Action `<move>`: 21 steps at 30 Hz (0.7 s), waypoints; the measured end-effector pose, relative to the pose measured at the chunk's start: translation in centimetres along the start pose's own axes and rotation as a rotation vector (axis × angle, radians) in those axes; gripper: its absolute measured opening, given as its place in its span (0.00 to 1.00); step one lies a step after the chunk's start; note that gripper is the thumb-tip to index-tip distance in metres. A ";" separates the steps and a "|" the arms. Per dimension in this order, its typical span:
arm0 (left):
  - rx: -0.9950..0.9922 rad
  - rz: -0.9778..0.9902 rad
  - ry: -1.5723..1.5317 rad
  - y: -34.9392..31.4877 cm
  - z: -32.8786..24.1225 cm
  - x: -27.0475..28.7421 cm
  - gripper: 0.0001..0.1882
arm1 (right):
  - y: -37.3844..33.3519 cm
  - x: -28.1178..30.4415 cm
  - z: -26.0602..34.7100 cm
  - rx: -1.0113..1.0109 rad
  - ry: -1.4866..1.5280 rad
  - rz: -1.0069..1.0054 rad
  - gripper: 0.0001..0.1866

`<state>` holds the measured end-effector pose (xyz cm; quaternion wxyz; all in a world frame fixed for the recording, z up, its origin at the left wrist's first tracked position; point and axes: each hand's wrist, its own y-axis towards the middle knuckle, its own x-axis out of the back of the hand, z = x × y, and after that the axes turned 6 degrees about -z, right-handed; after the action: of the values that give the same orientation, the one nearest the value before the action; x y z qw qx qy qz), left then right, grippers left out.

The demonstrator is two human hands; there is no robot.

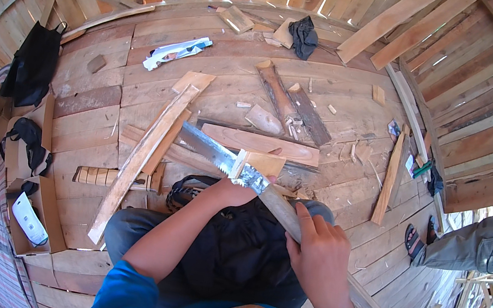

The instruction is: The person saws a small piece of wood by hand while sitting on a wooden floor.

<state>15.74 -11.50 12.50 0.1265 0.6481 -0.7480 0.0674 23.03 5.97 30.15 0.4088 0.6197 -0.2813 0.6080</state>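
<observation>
The right hand [320, 249] comes in from the lower right with a bent forearm, fingers wrapped over a pale wooden handle [285, 212], index finger and thumb forward along it. The left hand [234, 195] reaches up and inward, ahead and left of the right, wrist bent, curled close below a blade; its fingers are mostly hidden, so I cannot tell how firmly they close or on what. The saw [205, 147] slants away from the right grip, across and just above the left knuckles, its metal grey, scuffed and toothed. A small squared block [268, 164], smooth and light tan, sits against the blade just beyond the left hand. Farther ahead lies a flat, grained reddish plank [261, 143]; left of the left hand, a long rough-edged strip [141, 168] slopes down.
</observation>
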 end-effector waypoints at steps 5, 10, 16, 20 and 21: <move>-0.012 -0.013 -0.017 -0.3 0.0 0.0 0.33 | -0.8 0.5 0.9 0.016 -0.002 -0.013 0.29; -0.149 -0.186 0.121 -0.6 1.7 0.4 0.31 | -0.7 -0.2 1.0 -0.017 0.108 -0.072 0.28; -0.052 -0.303 0.564 -1.1 -0.7 2.6 0.23 | 0.5 -4.4 -6.0 -0.083 0.165 -0.068 0.24; 0.166 -0.075 0.685 -1.3 -0.7 1.9 0.27 | 2.0 -7.3 -10.0 -0.076 0.120 -0.055 0.21; 0.246 0.045 0.680 -1.1 -1.3 1.9 0.27 | 2.2 -8.2 -11.4 -0.064 0.104 -0.052 0.20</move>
<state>16.68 -13.16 14.23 0.2876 0.5822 -0.6635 0.3715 14.32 13.30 21.58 0.4583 0.5809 -0.2626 0.6193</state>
